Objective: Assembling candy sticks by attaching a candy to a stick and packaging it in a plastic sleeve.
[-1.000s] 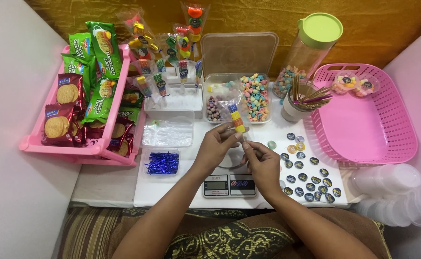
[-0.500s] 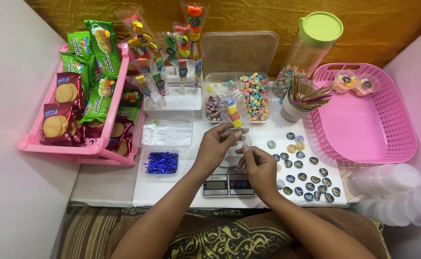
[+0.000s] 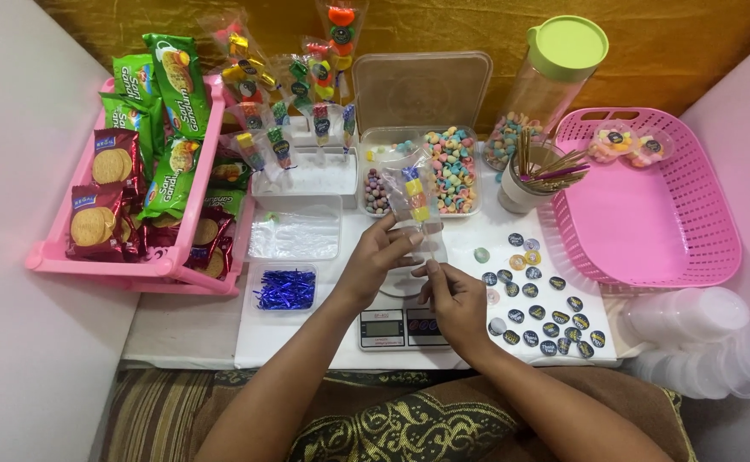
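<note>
Lowered slightly since a moment ago, the candy skewer bag (image 3: 415,198) is standing above the digital scale (image 3: 402,325), left hand (image 3: 381,261) gripping it, right hand (image 3: 454,295) pinching its base; round dark stickers (image 3: 539,298) are lying right of the scale, green and red biscuit packs (image 3: 148,141) far left.

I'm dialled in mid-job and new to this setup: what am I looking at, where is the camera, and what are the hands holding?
There is no machine: a person works with bare hands, filmed from a head-worn camera looking down. The left hand holds a clear bag with a candy skewer upright; the right hand pinches its lower end, above a small digital scale. On the white table: a pink rack of biscuit packs, a tub of blue twist ties, a candy tray, round stickers, a cup of sticks and a pink basket.
</note>
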